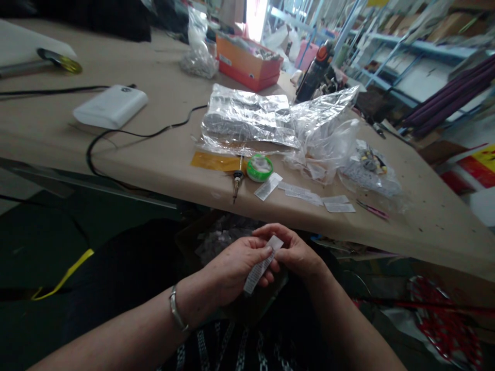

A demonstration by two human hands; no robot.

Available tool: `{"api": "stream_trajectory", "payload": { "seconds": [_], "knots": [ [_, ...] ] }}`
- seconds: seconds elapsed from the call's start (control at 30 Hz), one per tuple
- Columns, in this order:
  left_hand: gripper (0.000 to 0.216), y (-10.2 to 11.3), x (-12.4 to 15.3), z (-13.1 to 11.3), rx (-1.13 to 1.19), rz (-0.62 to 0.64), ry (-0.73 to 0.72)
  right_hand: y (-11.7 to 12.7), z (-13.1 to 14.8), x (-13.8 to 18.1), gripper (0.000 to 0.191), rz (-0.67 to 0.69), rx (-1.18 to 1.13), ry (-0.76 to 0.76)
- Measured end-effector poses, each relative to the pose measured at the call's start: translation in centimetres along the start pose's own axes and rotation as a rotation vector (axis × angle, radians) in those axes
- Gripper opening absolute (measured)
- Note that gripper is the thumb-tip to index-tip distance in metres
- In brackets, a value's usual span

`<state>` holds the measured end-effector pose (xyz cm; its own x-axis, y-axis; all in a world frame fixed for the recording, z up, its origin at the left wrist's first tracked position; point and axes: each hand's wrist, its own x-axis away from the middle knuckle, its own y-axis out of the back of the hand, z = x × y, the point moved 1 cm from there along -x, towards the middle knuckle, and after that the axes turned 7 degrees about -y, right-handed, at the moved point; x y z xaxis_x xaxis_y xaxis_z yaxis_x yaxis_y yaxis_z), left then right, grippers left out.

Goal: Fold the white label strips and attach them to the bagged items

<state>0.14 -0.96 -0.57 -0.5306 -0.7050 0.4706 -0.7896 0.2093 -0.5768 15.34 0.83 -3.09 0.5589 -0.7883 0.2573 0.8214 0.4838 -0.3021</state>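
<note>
Below the table's front edge, my left hand (242, 265) pinches a narrow white printed label strip (256, 273) between thumb and fingers. My right hand (299, 252) closes its thumb and fingertips on the strip's upper part, close to the left hand. Under both hands, many small translucent pieces (220, 237) lie in what looks like a box by the lap. On the table edge ahead lie more label strips (301, 192), a silvery strip (268, 186), a green round tin (259, 168) with whitish filling, a soldering iron (236, 185) and pink-handled tweezers (372, 209).
Foil-like sheeting (247, 118) and a clear plastic bag (328, 149) cover the table's middle. Behind stand an orange-red box (249, 64) and a dark bottle-shaped tool (315, 72). A white power-bank-like case (111, 107) and a black cord (154, 133) lie at left.
</note>
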Motion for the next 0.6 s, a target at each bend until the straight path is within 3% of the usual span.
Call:
{"api": "stream_trajectory", "payload": {
  "seconds": [0.13,0.2,0.33,0.6],
  "knots": [
    [0.018,0.5,0.1,-0.3,0.043,-0.032,-0.065,-0.7,0.9,0.8,0.044,-0.348,0.531,0.234],
    [0.019,0.7,0.1,-0.4,0.041,-0.047,-0.091,-1.3,1.2,1.1,0.041,-0.451,0.796,0.323],
    [0.018,1.0,0.2,-0.4,0.009,-0.073,-0.109,-2.1,1.2,1.1,0.033,-0.481,1.001,0.368],
    [0.016,1.4,0.2,-0.3,0.047,-0.080,-0.104,-2.6,0.9,0.4,0.028,-0.450,0.990,0.351]
  ]
}}
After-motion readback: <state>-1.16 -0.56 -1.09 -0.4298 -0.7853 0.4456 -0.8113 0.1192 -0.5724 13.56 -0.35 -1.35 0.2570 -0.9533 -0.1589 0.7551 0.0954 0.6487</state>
